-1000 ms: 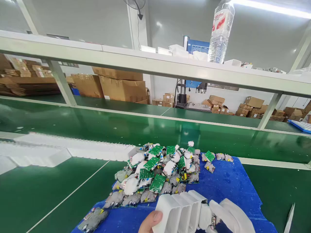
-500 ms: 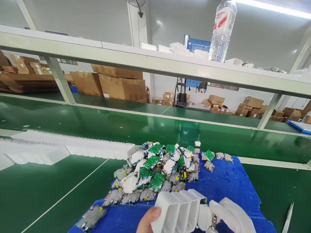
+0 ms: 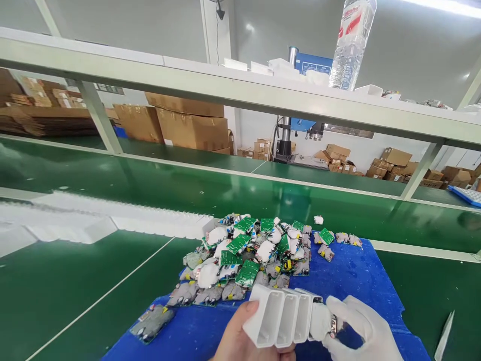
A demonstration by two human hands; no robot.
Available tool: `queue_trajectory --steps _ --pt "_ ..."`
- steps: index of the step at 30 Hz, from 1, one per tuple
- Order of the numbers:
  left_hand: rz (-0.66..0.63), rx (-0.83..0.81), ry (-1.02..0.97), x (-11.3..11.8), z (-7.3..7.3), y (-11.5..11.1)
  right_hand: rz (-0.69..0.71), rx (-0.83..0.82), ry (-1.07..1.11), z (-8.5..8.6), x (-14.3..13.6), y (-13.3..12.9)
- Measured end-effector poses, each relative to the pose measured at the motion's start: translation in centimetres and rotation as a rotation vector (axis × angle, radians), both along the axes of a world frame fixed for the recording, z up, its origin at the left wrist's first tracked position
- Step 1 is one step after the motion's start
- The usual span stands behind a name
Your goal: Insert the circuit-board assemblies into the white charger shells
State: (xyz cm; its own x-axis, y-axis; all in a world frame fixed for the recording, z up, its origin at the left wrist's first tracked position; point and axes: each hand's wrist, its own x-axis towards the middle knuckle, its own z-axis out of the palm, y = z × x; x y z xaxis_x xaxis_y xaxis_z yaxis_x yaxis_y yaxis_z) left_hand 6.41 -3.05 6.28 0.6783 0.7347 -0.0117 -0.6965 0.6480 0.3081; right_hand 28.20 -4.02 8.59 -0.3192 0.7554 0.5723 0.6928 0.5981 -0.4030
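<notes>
Left hand (image 3: 240, 333): fingers curled around row of hollow white cases (image 3: 287, 318). Right hand (image 3: 364, 328): gloved, pinching white-coated board (image 3: 320, 323) beside end case.

Bright overhead tube light (image 3: 447, 6); glare on green surface (image 3: 259, 193)

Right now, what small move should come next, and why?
Probably ease the coated board toward the rightmost white case: the gloved right hand holds it at that case's open end, while the left hand supports the row of cases.
</notes>
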Motion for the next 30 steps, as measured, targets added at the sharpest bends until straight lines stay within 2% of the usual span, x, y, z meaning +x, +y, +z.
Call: queue_trajectory --steps 7,13,17,22,30 --pt "-0.019 -0.151 0.064 0.2 2.3 -0.4 -0.071 -0.097 0.043 -1.2 -0.3 0.7" --pt "-0.015 -0.128 0.057 0.1 1.7 -0.4 -0.098 -0.060 0.072 -1.6 -0.1 0.5" --pt "0.071 -0.100 0.075 0.1 1.3 -0.5 -0.083 -0.025 0.080 -1.2 0.2 0.5" --pt "0.069 -0.099 0.068 0.2 1.5 -0.8 -0.096 -0.044 0.073 -0.9 0.2 0.3" --pt "0.109 -0.090 0.088 0.2 1.3 -0.8 -0.076 0.009 0.051 -1.4 -0.4 0.4"
